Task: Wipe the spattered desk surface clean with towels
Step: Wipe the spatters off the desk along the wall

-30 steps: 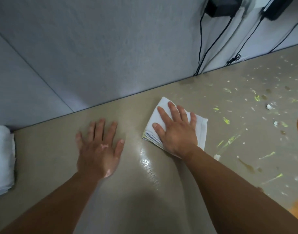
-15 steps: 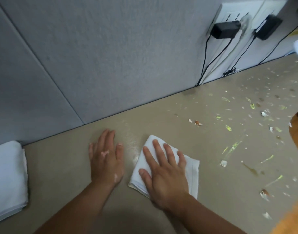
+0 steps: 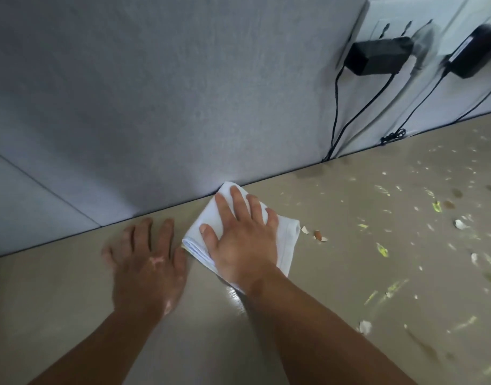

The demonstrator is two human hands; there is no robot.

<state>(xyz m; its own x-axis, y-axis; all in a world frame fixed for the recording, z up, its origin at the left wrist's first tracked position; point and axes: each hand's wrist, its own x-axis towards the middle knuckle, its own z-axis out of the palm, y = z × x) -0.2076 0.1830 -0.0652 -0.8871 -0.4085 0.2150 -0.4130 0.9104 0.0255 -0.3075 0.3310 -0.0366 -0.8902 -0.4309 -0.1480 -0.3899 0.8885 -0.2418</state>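
White folded towel [image 3: 287, 237]: lay flat at centre frame on the beige surface [image 3: 72, 301], its far corner touching the grey wall panel [image 3: 155, 107].
Right hand [image 3: 244, 240]: pressed on the towel, palm down, fingers straight and spread.
Left hand [image 3: 147, 268]: flat on the bare surface just left of the towel, fingers extended, holding nothing; blurred.
Spatter [image 3: 382, 249]: yellow-green and white flecks covered the surface across the right of the frame.
Shell-like fragments [image 3: 318, 235]: just right of the towel.
Black power adapters [image 3: 377, 55]: plugged in at upper right, cables hanging down.
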